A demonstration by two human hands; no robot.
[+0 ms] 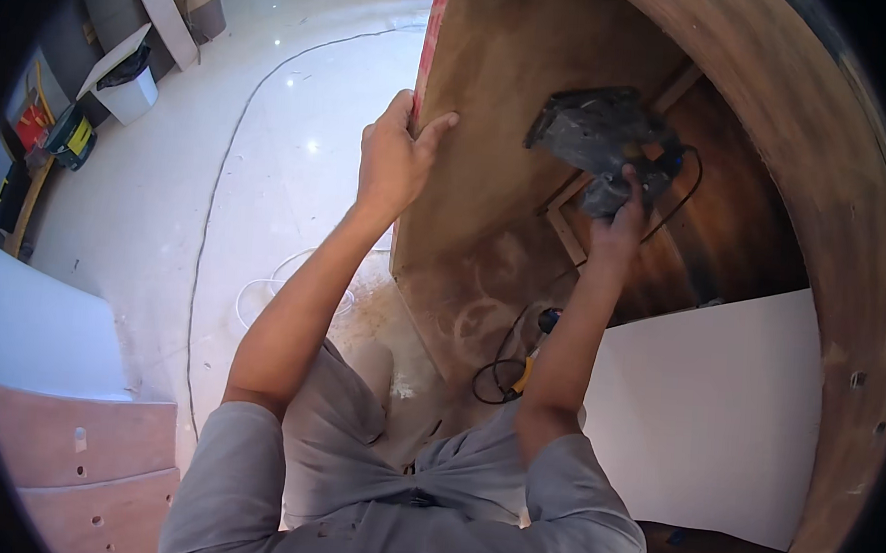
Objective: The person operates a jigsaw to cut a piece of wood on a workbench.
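power tool [603, 133] (yellow-labelled bucket [68, 137] leftward) fills right grip [621, 216].

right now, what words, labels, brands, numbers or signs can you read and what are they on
None can be read.
Bucket: its yellow patch is too small and blurred to tell whether it carries text.
Power tool in the right hand: dusty and blurred, no lettering made out.
Panel held by the left hand: red along its edge, no lettering made out.
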